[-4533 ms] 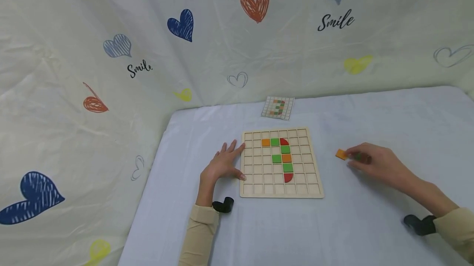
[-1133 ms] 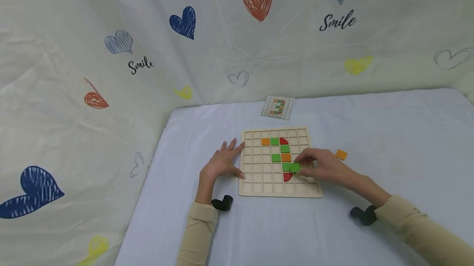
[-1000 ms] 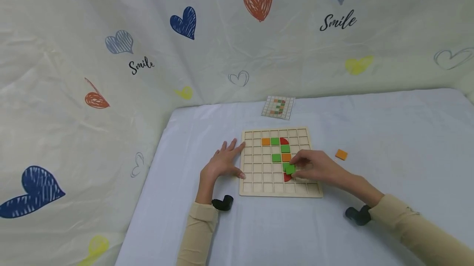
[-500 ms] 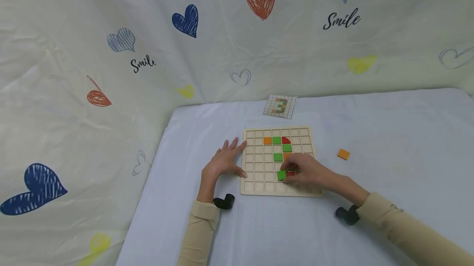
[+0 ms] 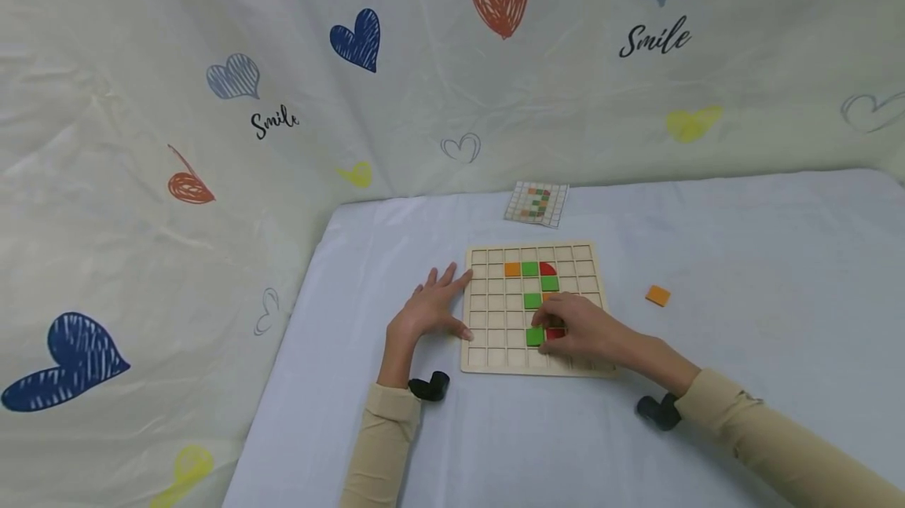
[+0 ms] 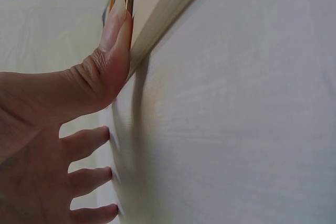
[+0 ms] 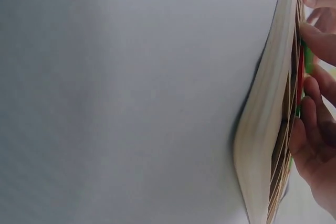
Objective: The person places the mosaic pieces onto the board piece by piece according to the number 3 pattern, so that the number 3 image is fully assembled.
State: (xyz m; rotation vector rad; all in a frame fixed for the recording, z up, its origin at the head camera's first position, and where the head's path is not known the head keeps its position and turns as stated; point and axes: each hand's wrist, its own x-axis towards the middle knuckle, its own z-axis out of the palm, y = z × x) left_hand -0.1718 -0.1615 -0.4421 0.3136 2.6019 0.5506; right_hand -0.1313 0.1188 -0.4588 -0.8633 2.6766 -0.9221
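Observation:
A square wooden grid board (image 5: pixel 495 319) lies on the white cloth, with orange, green and red tiles in some of its cells. My right hand (image 5: pixel 583 327) is over the board and pinches a green square tile (image 5: pixel 535 337) between thumb and fingers, just left of a red rounded tile (image 5: pixel 555 333). In the right wrist view the green tile (image 7: pixel 307 59) shows between the fingertips at the board's surface. My left hand (image 5: pixel 427 312) lies spread at the board's left edge; its thumb (image 6: pixel 113 35) touches the rim in the left wrist view. Part of the tile column is hidden by my right hand.
One loose orange square tile (image 5: pixel 657 295) lies on the cloth right of the board. Behind the board is a printed pattern card (image 5: pixel 519 206) with a coloured grid design. A cloth backdrop with hearts (image 5: pixel 501 4) rises behind the table.
My right hand has brought the green tile from the right side of the table onto the board, then moved it left past the red rounded tile. The left hand has stayed at the board's edge.

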